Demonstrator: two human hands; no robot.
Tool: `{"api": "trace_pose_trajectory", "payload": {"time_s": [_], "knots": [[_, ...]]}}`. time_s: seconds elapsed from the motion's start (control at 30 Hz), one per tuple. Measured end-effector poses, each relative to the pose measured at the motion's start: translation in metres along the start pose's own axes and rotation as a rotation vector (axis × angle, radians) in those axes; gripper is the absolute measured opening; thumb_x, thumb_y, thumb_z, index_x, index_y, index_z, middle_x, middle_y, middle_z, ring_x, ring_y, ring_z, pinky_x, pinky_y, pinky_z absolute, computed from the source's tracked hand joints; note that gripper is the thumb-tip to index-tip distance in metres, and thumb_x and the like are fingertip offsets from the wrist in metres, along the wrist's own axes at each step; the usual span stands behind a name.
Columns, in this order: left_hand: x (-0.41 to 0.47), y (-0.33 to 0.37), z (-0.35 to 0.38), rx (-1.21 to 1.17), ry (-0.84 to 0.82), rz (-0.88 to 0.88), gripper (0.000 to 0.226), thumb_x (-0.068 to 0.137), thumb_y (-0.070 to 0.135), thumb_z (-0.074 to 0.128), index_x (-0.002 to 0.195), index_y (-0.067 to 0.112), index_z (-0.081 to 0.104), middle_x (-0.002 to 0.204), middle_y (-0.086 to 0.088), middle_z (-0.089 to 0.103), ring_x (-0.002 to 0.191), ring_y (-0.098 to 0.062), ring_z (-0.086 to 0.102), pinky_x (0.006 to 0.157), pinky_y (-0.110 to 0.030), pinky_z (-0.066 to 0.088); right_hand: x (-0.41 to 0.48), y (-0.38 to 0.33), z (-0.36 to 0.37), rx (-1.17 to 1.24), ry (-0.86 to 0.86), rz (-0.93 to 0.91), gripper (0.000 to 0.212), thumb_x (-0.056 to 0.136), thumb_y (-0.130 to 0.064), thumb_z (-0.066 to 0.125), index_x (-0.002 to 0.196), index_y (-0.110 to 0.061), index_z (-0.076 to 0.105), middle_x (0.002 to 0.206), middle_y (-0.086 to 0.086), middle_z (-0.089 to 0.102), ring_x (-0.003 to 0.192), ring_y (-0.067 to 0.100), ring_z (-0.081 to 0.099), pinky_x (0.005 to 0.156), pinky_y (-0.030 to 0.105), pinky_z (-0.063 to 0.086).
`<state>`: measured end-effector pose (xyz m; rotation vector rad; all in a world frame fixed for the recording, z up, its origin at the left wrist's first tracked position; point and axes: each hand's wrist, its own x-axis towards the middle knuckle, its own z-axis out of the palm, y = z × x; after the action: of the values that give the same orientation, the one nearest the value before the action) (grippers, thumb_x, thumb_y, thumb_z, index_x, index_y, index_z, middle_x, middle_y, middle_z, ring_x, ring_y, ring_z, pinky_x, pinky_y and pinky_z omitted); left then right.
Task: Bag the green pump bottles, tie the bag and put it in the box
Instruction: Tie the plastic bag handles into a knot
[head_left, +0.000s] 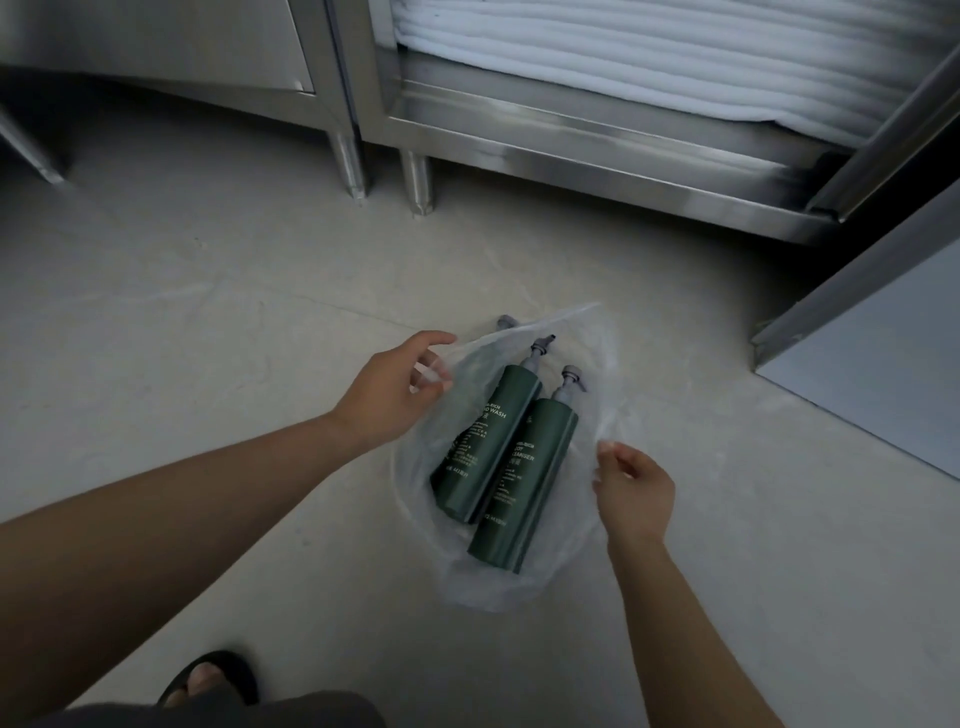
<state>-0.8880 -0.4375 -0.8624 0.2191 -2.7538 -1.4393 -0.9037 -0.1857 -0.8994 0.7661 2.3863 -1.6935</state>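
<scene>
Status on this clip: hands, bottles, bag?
Left hand and right hand pinching bag edges. Two green bottles lying inside, bag untied. No box in view.

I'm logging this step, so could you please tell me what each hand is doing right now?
Left hand: pinching the left edge of the clear plastic bag.
Right hand: pinching the bag's right edge.

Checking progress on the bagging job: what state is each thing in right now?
Clear plastic bag: on floor, mouth open, untied.
Two green pump bottles: lying side by side inside bag.
Left hand: pinching bag's left edge.
Right hand: gripping bag's right edge.
Box: not visible.
</scene>
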Motion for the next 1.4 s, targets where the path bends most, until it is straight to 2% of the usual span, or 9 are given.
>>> {"api": "trace_pose_trajectory", "payload": {"time_s": [0.13, 0.33, 0.47, 0.57, 0.63, 0.77, 0.87, 1.13, 1.4], "knots": [[0.007, 0.01, -0.005, -0.076, 0.084, -0.004, 0.035, 0.087, 0.015, 0.061, 0.115, 0.035, 0.053, 0.093, 0.001, 0.063, 0.07, -0.016, 0.064, 0.06, -0.028, 0.056, 0.014, -0.034, -0.022, 0.092, 0.098, -0.116, 0.008, 0.091, -0.022, 0.058, 0.086, -0.018, 0.063, 0.073, -0.003, 0.065, 0.068, 0.019, 0.063, 0.077, 0.04, 0.056], [0.001, 0.018, -0.005, -0.102, 0.071, 0.016, 0.024, 0.089, 0.019, 0.059, 0.109, 0.033, 0.059, 0.089, 0.002, 0.063, 0.063, -0.017, 0.064, 0.054, -0.026, 0.056, 0.005, -0.036, -0.034, -0.036, 0.063, -0.205, 0.022, 0.091, -0.029, 0.057, 0.108, -0.015, 0.062, 0.085, 0.004, 0.067, 0.072, 0.017, 0.064, 0.071, 0.032, 0.054], [-0.003, 0.018, -0.004, -0.086, 0.103, -0.01, 0.012, 0.089, 0.025, 0.059, 0.099, 0.031, 0.063, 0.084, 0.008, 0.064, 0.061, -0.017, 0.064, 0.052, -0.028, 0.055, -0.012, -0.034, -0.034, -0.149, 0.01, -0.261, 0.021, 0.081, -0.03, 0.071, 0.099, -0.028, 0.059, 0.081, -0.005, 0.063, 0.067, -0.001, 0.057, 0.053, 0.01, 0.043], [-0.003, 0.022, -0.009, -0.063, 0.126, -0.009, 0.009, 0.089, 0.027, 0.059, 0.095, 0.028, 0.065, 0.084, 0.01, 0.065, 0.059, -0.014, 0.064, 0.051, -0.026, 0.054, -0.014, -0.035, -0.034, -0.166, 0.043, -0.322, 0.018, 0.086, -0.021, 0.066, 0.104, -0.019, 0.067, 0.079, -0.003, 0.063, 0.067, -0.001, 0.057, 0.056, 0.001, 0.041], [0.0, 0.028, -0.016, -0.044, 0.155, 0.002, 0.008, 0.088, 0.027, 0.06, 0.094, 0.026, 0.066, 0.082, 0.012, 0.065, 0.056, -0.013, 0.063, 0.049, -0.025, 0.052, -0.009, -0.043, -0.037, -0.154, 0.07, -0.339, 0.021, 0.088, -0.02, 0.063, 0.108, -0.015, 0.067, 0.081, -0.003, 0.065, 0.07, 0.005, 0.06, 0.063, 0.002, 0.041], [0.013, 0.053, -0.043, 0.0, 0.191, 0.051, 0.007, 0.087, 0.025, 0.061, 0.09, 0.023, 0.067, 0.079, 0.012, 0.066, 0.049, -0.013, 0.059, 0.046, -0.022, 0.05, 0.0, -0.078, -0.041, -0.158, 0.039, -0.399, 0.021, 0.09, -0.02, 0.06, 0.109, -0.014, 0.068, 0.09, 0.004, 0.072, 0.081, 0.015, 0.067, 0.083, 0.029, 0.053], [0.026, 0.083, -0.066, 0.024, 0.213, 0.089, 0.004, 0.085, 0.025, 0.065, 0.084, 0.024, 0.068, 0.072, 0.01, 0.068, 0.043, -0.009, 0.055, 0.043, -0.016, 0.044, 0.002, -0.124, -0.045, -0.124, 0.044, -0.51, 0.016, 0.09, -0.018, 0.059, 0.1, -0.015, 0.071, 0.089, 0.001, 0.072, 0.079, 0.015, 0.066, 0.081, 0.032, 0.054], [0.039, 0.162, -0.115, 0.175, 0.284, 0.214, 0.006, 0.084, 0.021, 0.066, 0.081, 0.018, 0.071, 0.067, 0.007, 0.067, 0.045, 0.001, 0.053, 0.046, -0.007, 0.037, 0.0, -0.21, -0.068, 0.05, 0.068, -0.661, 0.008, 0.09, -0.023, 0.059, 0.09, -0.024, 0.067, 0.074, -0.012, 0.063, 0.066, -0.007, 0.056, 0.059, 0.005, 0.039], [0.037, 0.138, -0.097, 0.11, 0.341, 0.137, 0.005, 0.081, 0.021, 0.07, 0.084, 0.017, 0.07, 0.068, 0.008, 0.064, 0.044, -0.002, 0.053, 0.04, -0.016, 0.045, 0.016, -0.178, -0.07, -0.002, 0.11, -0.684, 0.015, 0.092, -0.025, 0.057, 0.096, -0.017, 0.069, 0.083, -0.004, 0.064, 0.071, 0.008, 0.057, 0.058, 0.003, 0.035]]}}
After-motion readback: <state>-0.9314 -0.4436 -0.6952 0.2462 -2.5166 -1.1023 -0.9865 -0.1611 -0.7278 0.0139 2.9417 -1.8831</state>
